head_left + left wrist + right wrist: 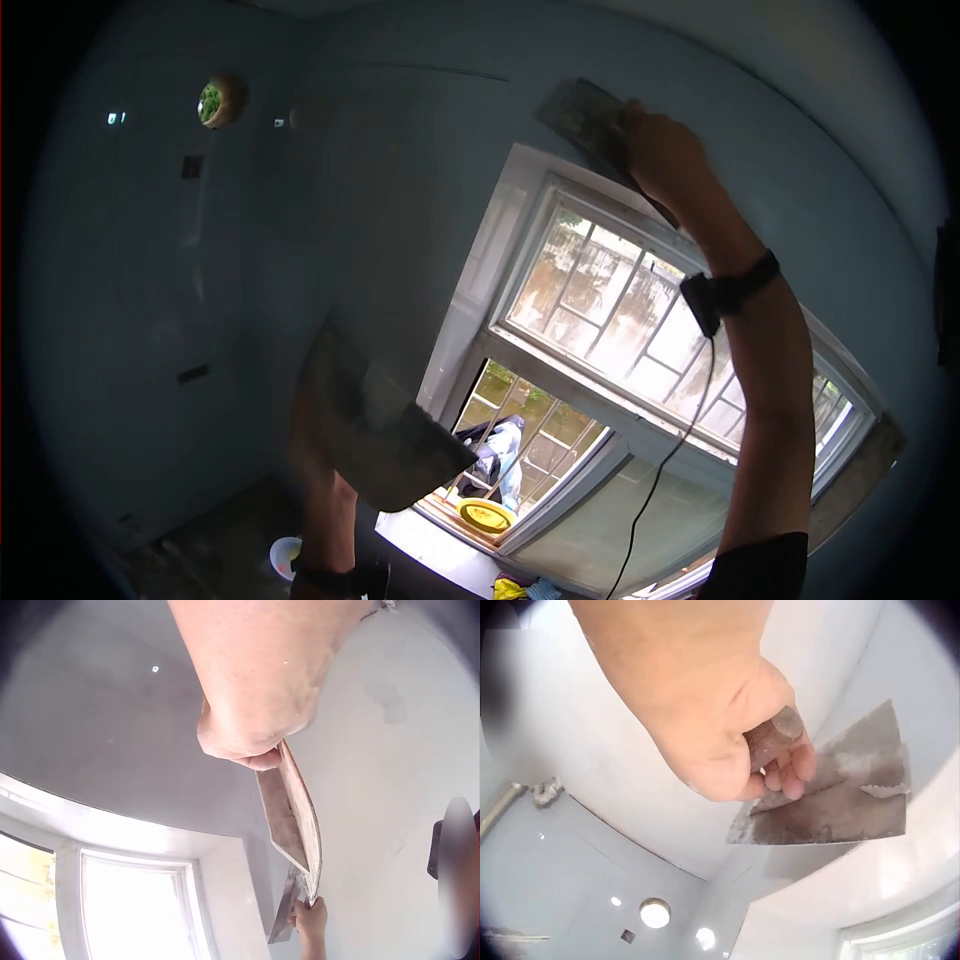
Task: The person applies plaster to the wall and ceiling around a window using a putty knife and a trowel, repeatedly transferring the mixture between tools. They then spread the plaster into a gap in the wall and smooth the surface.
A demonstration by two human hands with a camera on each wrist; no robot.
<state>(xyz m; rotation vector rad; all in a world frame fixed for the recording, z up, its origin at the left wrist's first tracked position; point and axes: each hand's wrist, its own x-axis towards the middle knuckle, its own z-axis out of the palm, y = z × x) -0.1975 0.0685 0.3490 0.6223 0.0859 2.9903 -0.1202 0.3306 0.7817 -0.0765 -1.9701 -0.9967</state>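
High on the wall above the window, my right hand (pixel 665 150) grips a plastering trowel (pixel 580 110), its flat blade at the wall surface. The right wrist view shows the fingers curled round the trowel's dark round handle (pixel 772 739), with grey smears on the metal blade (pixel 847 799). Lower and to the left, my left hand (pixel 312 430) holds a wide, flat plasterer's hawk (pixel 400 450), tilted and slightly blurred. From the left wrist, the hawk (pixel 289 814) appears nearly edge-on beneath the fist (pixel 251 742); its grip is hidden behind the hand.
A barred window (pixel 620 300) in a white frame lies below the right arm. On its sill area are a yellow bowl (pixel 486 515) and cloths (pixel 525 588). A white basin (pixel 285 557) stands on the floor at lower left. A cable (pixel 655 480) hangs from the right wrist.
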